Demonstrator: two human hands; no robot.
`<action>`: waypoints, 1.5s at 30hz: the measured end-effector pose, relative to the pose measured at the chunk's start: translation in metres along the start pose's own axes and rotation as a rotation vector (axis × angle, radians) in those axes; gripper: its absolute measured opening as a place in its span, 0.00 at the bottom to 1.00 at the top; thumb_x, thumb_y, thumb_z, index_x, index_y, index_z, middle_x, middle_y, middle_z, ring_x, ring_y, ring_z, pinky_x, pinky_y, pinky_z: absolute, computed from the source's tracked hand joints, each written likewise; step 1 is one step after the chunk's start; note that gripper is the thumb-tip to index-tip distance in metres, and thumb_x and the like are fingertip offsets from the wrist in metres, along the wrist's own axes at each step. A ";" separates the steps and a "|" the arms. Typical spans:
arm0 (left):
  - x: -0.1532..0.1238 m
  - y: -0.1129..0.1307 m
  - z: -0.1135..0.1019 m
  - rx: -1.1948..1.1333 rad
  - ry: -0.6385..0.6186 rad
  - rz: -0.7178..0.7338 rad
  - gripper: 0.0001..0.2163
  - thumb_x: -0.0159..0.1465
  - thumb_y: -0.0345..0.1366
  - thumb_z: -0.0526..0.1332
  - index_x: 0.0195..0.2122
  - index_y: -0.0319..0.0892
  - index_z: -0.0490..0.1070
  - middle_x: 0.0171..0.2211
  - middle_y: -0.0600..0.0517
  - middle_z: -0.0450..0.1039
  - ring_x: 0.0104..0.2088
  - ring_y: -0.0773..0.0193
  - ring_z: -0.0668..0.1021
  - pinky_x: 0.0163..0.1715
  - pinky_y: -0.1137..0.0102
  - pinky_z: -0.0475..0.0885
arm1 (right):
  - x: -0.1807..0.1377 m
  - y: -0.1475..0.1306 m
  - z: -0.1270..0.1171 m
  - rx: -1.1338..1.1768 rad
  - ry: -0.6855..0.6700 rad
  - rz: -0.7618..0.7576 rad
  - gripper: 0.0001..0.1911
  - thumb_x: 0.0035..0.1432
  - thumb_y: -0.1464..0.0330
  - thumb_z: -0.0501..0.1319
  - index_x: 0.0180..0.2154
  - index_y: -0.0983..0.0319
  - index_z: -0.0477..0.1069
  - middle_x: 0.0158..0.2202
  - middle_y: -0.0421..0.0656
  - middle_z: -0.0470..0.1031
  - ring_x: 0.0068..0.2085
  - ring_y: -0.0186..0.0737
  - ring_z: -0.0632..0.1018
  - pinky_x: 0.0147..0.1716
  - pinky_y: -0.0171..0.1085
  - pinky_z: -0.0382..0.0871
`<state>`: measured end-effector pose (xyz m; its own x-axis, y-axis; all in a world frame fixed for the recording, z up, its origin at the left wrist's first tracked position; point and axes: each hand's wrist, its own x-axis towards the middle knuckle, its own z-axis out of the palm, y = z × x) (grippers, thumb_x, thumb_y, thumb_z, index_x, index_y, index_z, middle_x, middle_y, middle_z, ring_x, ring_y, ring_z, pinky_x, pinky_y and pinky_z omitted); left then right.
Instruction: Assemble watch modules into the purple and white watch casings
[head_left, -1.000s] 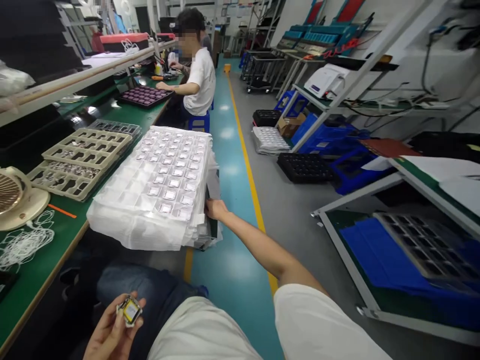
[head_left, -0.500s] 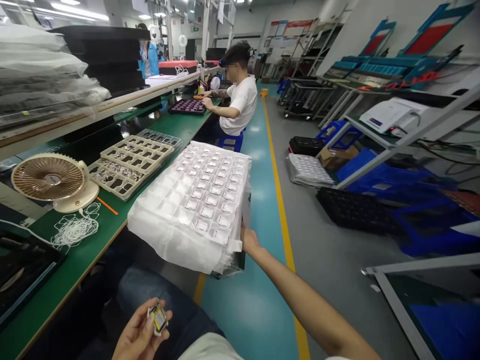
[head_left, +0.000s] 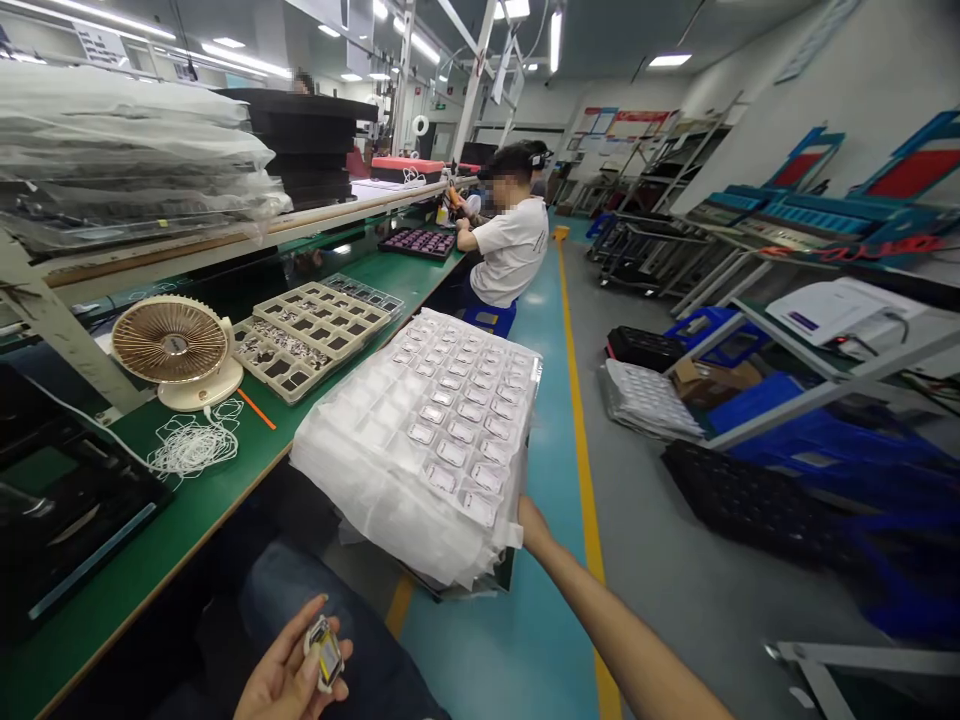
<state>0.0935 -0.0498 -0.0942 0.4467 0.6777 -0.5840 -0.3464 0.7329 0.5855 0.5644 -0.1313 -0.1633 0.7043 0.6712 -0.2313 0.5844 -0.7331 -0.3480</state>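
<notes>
Fan (head_left: 169, 345) on bench (head_left: 172, 535) L of trays (head_left: 319, 328), w/ pkg stack (head_left: 420, 420) R.

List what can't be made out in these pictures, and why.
All in the head view:
- Right hand: mostly hidden by the tray stack; its grip can't be told.
- Electronic module: back covered by the left hand; fine markings too small.
- Black object: cut off by the left edge.
- Black floor tray: blurred.
</notes>
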 end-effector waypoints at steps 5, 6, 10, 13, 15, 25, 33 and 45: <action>-0.018 0.004 0.017 0.084 -0.119 0.084 0.25 0.51 0.45 0.81 0.48 0.41 0.86 0.45 0.36 0.84 0.35 0.52 0.84 0.35 0.62 0.80 | -0.046 0.036 -0.015 0.043 0.074 0.103 0.15 0.68 0.56 0.57 0.46 0.56 0.78 0.39 0.49 0.82 0.44 0.56 0.84 0.44 0.52 0.80; -0.019 0.001 0.020 0.099 -0.139 0.085 0.25 0.52 0.46 0.81 0.48 0.41 0.86 0.45 0.35 0.83 0.36 0.51 0.84 0.35 0.61 0.80 | -0.064 0.043 -0.018 0.050 0.077 0.105 0.16 0.66 0.54 0.56 0.42 0.53 0.78 0.36 0.49 0.83 0.42 0.60 0.85 0.41 0.53 0.80; -0.017 -0.015 0.026 0.185 -0.204 0.038 0.24 0.52 0.49 0.80 0.45 0.40 0.86 0.44 0.35 0.81 0.40 0.46 0.83 0.31 0.61 0.80 | -0.152 0.039 -0.006 0.139 -0.039 -0.034 0.16 0.57 0.48 0.58 0.34 0.45 0.80 0.32 0.44 0.84 0.35 0.59 0.86 0.34 0.50 0.82; -0.021 -0.022 0.024 0.338 -0.244 0.029 0.23 0.51 0.50 0.80 0.42 0.40 0.87 0.51 0.34 0.77 0.37 0.49 0.82 0.27 0.61 0.81 | -0.206 -0.013 0.020 0.402 -0.223 -0.317 0.08 0.57 0.51 0.66 0.35 0.43 0.82 0.32 0.41 0.85 0.31 0.55 0.86 0.30 0.45 0.83; -0.029 -0.016 0.020 0.427 -0.275 0.003 0.21 0.51 0.49 0.79 0.41 0.40 0.87 0.56 0.34 0.74 0.33 0.55 0.80 0.27 0.61 0.81 | -0.226 -0.067 0.034 0.564 -0.251 -0.468 0.07 0.61 0.55 0.67 0.37 0.46 0.83 0.34 0.41 0.85 0.31 0.53 0.86 0.30 0.44 0.83; -0.073 0.052 -0.031 0.080 -0.174 0.048 0.16 0.57 0.41 0.77 0.45 0.41 0.85 0.42 0.42 0.77 0.41 0.49 0.82 0.32 0.65 0.79 | -0.210 -0.284 0.063 0.677 -0.637 -0.905 0.16 0.72 0.56 0.60 0.38 0.56 0.82 0.30 0.42 0.78 0.33 0.41 0.80 0.32 0.36 0.74; -0.078 0.069 -0.064 -0.279 -0.113 0.174 0.21 0.57 0.42 0.77 0.50 0.37 0.83 0.37 0.39 0.82 0.42 0.41 0.85 0.30 0.64 0.76 | -0.217 -0.326 0.087 1.115 -0.726 -0.855 0.11 0.62 0.61 0.73 0.43 0.55 0.76 0.53 0.46 0.81 0.19 0.26 0.68 0.21 0.32 0.67; -0.067 0.071 -0.058 -0.314 0.073 0.375 0.21 0.56 0.34 0.78 0.52 0.46 0.84 0.51 0.43 0.83 0.48 0.47 0.84 0.43 0.61 0.81 | -0.215 -0.346 0.056 0.965 -0.468 -1.020 0.14 0.61 0.70 0.73 0.48 0.52 0.81 0.50 0.46 0.84 0.30 0.41 0.85 0.23 0.37 0.79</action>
<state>-0.0093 -0.0401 -0.0463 0.1881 0.8925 -0.4099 -0.7092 0.4122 0.5719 0.1879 -0.0158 -0.0437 -0.1366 0.9507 0.2786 0.1153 0.2946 -0.9487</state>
